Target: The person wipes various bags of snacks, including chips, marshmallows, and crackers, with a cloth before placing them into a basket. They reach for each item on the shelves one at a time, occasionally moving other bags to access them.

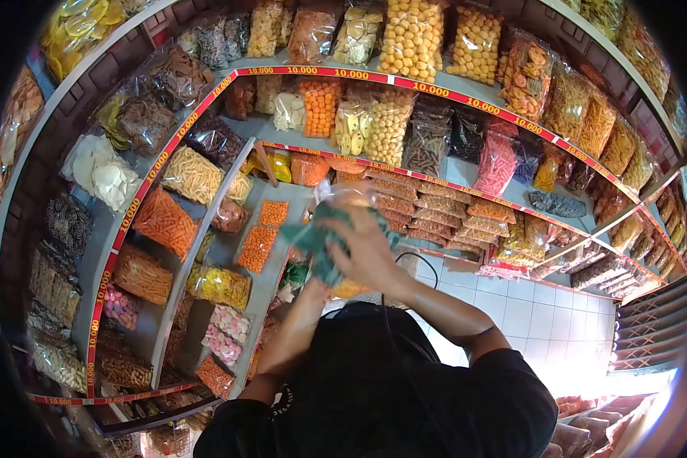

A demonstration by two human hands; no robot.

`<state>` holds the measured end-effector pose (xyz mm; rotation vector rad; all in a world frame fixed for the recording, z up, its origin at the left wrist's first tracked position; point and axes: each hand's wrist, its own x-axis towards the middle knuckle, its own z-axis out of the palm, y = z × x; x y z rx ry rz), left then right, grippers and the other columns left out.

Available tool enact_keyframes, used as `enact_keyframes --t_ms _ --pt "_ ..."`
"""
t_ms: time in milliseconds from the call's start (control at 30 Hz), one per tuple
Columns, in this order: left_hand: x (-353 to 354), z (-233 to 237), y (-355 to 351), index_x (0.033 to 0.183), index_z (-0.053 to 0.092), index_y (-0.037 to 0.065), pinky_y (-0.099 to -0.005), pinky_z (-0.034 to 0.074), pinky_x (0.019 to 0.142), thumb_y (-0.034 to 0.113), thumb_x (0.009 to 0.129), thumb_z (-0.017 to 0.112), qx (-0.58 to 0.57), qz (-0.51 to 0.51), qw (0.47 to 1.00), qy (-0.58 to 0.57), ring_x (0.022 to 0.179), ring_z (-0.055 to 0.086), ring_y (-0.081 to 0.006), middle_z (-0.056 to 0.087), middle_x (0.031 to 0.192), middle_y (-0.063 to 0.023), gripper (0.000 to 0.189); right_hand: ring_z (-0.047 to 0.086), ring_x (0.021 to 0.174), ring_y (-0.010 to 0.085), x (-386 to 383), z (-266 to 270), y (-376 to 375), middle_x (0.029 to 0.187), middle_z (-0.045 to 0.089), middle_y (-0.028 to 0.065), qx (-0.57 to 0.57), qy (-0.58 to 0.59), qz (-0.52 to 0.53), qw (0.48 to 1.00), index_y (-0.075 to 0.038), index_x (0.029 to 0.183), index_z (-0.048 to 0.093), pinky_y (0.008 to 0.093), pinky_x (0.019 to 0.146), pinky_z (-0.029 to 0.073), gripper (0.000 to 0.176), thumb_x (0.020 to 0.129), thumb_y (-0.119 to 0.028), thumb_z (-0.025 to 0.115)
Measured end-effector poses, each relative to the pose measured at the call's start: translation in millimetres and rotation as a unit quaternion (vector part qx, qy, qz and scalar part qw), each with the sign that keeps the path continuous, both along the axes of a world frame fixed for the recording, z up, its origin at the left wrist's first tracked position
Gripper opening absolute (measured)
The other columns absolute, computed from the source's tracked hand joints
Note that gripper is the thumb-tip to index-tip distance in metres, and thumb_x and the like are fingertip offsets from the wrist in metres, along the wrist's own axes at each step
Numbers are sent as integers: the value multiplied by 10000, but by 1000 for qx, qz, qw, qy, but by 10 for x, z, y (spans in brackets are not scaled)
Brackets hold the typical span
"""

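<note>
At twelve o'clock, green cloth against blurred clear item; right hand spread over cloth, fingers open, likely for pressure; left hand at its seven o'clock, likely bracing, fingers hidden, grip unclear

Grey shelves edged with red price strips carry clear snack packets.

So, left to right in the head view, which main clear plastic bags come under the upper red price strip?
Bag of white pieces, bag of orange balls, bag of spotted yellow snacks, bag of cream balls, bag of dark sticks, bag of pink snacks.
</note>
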<state>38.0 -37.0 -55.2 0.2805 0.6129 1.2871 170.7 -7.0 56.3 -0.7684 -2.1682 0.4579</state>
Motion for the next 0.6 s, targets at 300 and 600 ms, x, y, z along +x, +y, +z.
enact_keyframes --t_ms 300,600 --pt "-137 -162 42 1409 492 85 -432 538 970 520 1021 443 -23 -12 993 114 1129 643 -273 610 1315 -130 585 470 1305 408 213 -302 350 1437 466 174 -100 68 -43 992 -132 1212 639 479 1082 401 370 845 -125 681" --pt "-281 -120 201 1472 423 67 -461 487 1041 590 1013 358 117 87 988 -57 1226 585 -301 568 1370 -152 699 475 1296 386 242 -404 -231 1445 472 162 60 -58 125 989 -157 1248 640 509 1098 383 510 749 -156 742"
